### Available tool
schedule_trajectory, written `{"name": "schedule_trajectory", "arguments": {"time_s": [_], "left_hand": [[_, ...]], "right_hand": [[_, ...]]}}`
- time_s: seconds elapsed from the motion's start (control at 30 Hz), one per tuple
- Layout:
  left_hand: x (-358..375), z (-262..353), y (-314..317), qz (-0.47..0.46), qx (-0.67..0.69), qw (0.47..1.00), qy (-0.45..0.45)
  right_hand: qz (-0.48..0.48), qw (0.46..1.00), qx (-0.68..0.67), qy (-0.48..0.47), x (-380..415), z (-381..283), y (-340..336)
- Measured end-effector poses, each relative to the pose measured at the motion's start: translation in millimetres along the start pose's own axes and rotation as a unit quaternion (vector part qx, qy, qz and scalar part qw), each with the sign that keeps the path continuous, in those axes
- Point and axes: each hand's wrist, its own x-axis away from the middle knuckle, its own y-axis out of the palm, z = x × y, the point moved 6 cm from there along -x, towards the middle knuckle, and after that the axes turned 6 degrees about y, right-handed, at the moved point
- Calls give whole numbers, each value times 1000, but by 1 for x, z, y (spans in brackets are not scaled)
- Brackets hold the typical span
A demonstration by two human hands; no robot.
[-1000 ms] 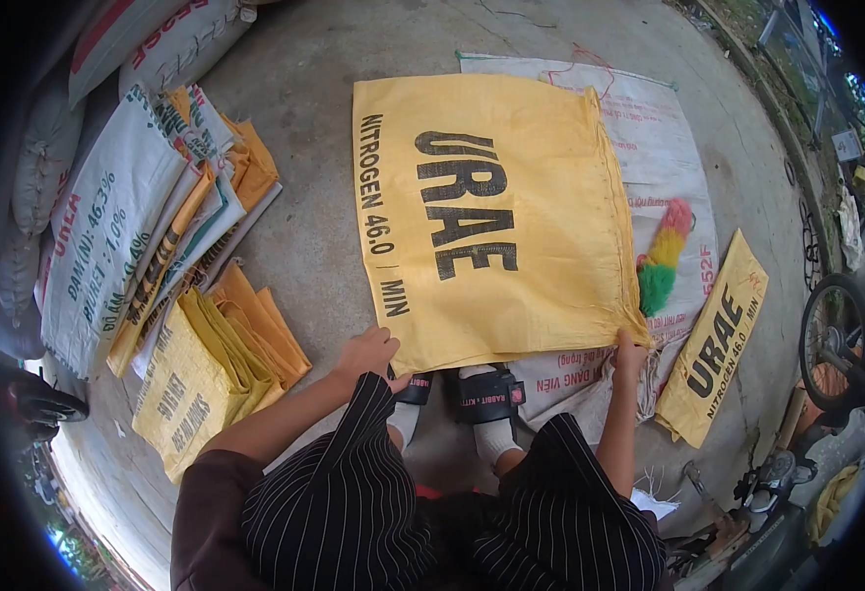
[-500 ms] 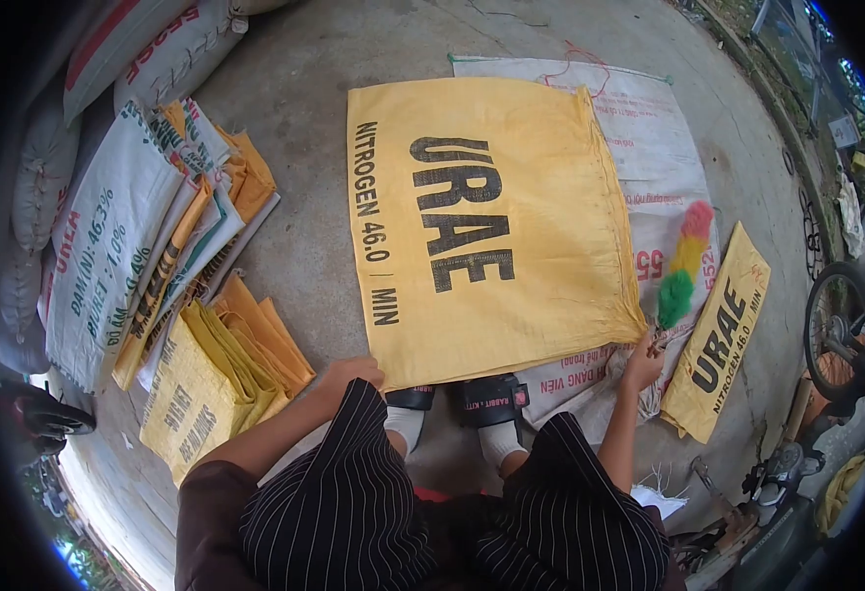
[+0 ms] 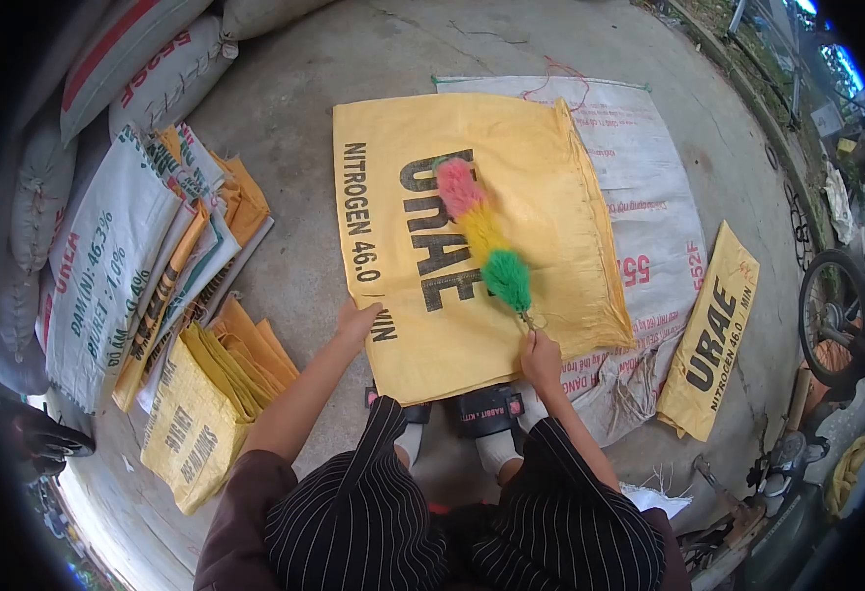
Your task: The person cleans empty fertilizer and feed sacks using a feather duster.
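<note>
A yellow woven sack (image 3: pixel 550 236) printed "URAE" lies flat in front of my feet. My left hand (image 3: pixel 358 323) has its fingers closed on the sack's left edge, near the printed "MIN". In my right hand (image 3: pixel 541 355) is the handle of a feather duster (image 3: pixel 486 241) with pink, yellow and green fluff. The fluffy head slants over the sack, across part of the black lettering; it looks slightly blurred. Beneath the yellow sack, a white sack (image 3: pixel 664 286) with red print sticks out on the right.
A folded yellow sack (image 3: pixel 713 335) lies to the right. Folded white sacks (image 3: pixel 107 246) and yellow sacks (image 3: pixel 201 394) are piled at the left, before filled sacks (image 3: pixel 171 74). A bicycle wheel (image 3: pixel 839 317) stands at the far right.
The duster has swung left from beside the sack's right edge to over its middle. My left hand has moved up from the lower left corner along the edge.
</note>
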Motion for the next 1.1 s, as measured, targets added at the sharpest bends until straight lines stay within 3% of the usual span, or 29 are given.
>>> {"name": "schedule_trajectory", "arguments": {"time_s": [0.17,0.27,0.37,0.43,0.5,0.63,0.7,0.73,0.77,0.8,0.83,0.9,0.93,1.0,1.03,1.1], "left_hand": [[17,24,-11,-24,35,999,11],[28,53,-16,-29,-70,996,44],[15,42,-16,-76,14,996,34],[10,54,-8,-110,121,983,78],[14,77,9,-117,104,984,86],[32,162,73,-192,151,950,194],[36,195,114,-249,148,930,225],[41,212,137,-267,119,924,245],[47,226,161,-285,90,917,264],[51,235,187,-316,55,909,268],[56,240,213,-346,21,898,271],[51,232,264,-341,-14,859,382],[50,225,284,-340,-9,859,383],[46,197,317,-327,-171,875,314],[48,192,325,-328,-165,876,313],[53,158,343,-380,-339,833,216]], "right_hand": [[74,997,-11,32,-32,33,-32],[63,997,-39,23,-23,25,-38],[49,992,-116,33,10,10,-23],[44,985,-162,48,37,1,-7],[-9,994,-102,49,53,-3,11],[-70,988,-137,30,45,-9,6],[-89,983,-143,-71,34,-12,7],[-88,983,-140,-75,28,-15,-2],[-215,951,-222,28,23,-13,-1],[-333,885,-296,132,29,-9,-1],[-331,888,-292,133,30,-7,-14],[-240,826,-463,213,24,9,-43],[-239,829,-458,213,21,23,-53],[-222,717,-628,205,19,46,-73],[-220,721,-624,206,17,49,-78],[-72,741,-614,262,12,72,-95]]}}
